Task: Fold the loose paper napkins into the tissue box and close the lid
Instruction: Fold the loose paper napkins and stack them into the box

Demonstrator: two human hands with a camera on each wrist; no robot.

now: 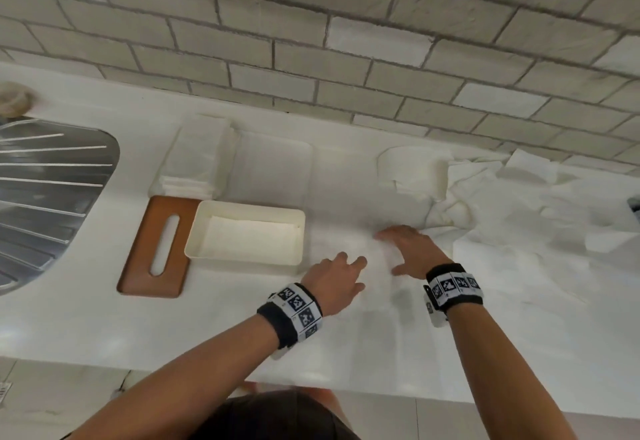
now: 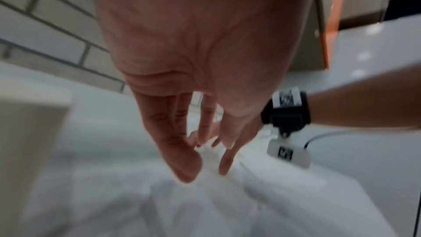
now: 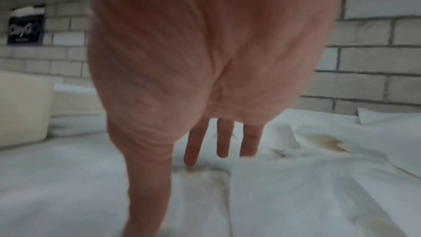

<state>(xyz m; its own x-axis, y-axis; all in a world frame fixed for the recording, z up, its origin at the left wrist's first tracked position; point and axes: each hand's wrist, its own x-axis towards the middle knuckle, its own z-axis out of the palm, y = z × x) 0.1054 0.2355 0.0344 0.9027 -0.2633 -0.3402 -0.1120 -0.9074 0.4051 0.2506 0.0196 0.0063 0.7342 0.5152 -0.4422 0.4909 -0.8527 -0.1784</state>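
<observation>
An open cream tissue box (image 1: pixel 194 231) stands on the white counter with a folded napkin lying flat in its bottom. Its brown wooden lid (image 1: pixel 138 259) with a slot lies just left of the box. A white napkin (image 1: pixel 374 266) lies spread flat to the right of the box. My left hand (image 1: pixel 337 275) rests on the napkin's left part with its fingers straight (image 2: pixel 189 165). My right hand (image 1: pixel 403 242) presses the napkin's far right part with spread straight fingers (image 3: pixel 223 140). Loose crumpled napkins (image 1: pixel 519 204) are heaped at the right.
A stack of folded napkins (image 1: pixel 197 162) lies behind the box, a flat white sheet (image 1: pixel 273 162) beside it. A paper roll (image 1: pixel 412 172) stands at the back centre. A steel sink drainer (image 1: pixel 45 197) is at the left. A tiled wall (image 1: pixel 346 41) runs along the back.
</observation>
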